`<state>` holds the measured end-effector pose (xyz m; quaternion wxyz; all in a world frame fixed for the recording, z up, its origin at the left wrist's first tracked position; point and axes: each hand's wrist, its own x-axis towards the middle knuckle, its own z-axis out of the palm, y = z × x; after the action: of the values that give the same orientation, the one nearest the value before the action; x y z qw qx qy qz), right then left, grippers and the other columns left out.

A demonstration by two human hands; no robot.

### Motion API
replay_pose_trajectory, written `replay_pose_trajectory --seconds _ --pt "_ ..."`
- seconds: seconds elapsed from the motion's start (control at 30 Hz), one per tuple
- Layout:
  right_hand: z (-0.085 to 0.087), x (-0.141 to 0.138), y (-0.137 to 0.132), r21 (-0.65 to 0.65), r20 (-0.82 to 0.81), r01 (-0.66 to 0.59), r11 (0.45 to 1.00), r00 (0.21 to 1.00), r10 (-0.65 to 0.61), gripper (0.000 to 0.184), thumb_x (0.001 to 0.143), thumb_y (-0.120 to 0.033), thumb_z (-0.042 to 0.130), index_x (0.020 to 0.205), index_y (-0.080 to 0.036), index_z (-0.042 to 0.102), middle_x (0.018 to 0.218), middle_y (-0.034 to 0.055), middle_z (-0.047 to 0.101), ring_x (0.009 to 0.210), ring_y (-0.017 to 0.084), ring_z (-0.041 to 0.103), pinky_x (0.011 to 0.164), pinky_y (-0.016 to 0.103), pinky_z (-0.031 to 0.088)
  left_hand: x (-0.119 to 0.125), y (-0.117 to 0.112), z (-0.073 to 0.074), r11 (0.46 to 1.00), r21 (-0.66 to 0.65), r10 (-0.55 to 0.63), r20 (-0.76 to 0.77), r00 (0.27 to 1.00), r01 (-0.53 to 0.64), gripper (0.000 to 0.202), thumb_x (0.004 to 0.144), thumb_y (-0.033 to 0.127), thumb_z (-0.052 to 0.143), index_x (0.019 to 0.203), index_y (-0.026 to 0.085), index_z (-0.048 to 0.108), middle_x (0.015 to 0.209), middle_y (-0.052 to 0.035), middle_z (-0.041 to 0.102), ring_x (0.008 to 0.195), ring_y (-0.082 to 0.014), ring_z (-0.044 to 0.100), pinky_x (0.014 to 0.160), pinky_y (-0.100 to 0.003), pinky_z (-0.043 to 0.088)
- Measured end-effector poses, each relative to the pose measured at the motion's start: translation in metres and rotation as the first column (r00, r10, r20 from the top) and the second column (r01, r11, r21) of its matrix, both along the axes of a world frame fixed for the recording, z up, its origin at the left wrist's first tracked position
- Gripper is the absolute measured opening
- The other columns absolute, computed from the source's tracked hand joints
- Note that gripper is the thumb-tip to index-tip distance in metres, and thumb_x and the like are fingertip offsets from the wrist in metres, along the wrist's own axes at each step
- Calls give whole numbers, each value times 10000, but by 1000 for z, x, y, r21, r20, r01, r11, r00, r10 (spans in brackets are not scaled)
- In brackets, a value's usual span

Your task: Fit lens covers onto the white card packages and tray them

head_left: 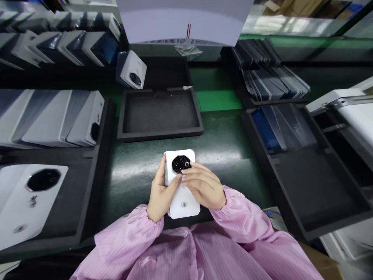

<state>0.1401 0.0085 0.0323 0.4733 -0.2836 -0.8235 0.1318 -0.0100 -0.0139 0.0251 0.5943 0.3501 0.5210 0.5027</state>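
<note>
Head view: two hands [159, 192] [204, 186], one white phone [183, 202].

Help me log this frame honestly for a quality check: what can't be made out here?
- White device, head view: its middle is covered by the right hand, its left edge by the left hand.
- Small markings on the device: too small to read.
- Large white device at left: cut off by the frame edge.
- Dark sheets in the right trays: blurred, kind unclear.
</note>
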Motion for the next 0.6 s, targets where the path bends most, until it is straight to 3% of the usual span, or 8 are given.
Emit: replay_pose_trajectory --seconds 0.07,0.2,0.6 --pt "0 -1 -1 23 -42 -46 999 998 47 236 792 -6 606 984 -143 601 881 79 732 946 187 697 910 380 579 -1 1 -1 1000 7 21 -18 1000 -21 730 807 305 660 1445 298 305 1379 -63 535 1204 -229 557 978 -325 482" --pt "1 -1 -2 8 -70 -109 994 992 109 273 786 -1 620 1029 -122 589 891 104 735 949 196 700 880 357 601 -2 1 -2 998 36 45 -62 997 -43 720 805 314 664 1439 289 324 1390 -69 524 1225 -238 539 1009 -338 457" --pt "5 2 -4 -101 -87 -111 989 991 103 417 804 -23 590 1181 -199 562 1003 60 729 1001 178 689 869 310 612 -2 2 3 1000 6 24 -109 994 -23 726 797 330 671 1437 289 330 1390 -64 524 1241 -249 523 1023 -351 439"
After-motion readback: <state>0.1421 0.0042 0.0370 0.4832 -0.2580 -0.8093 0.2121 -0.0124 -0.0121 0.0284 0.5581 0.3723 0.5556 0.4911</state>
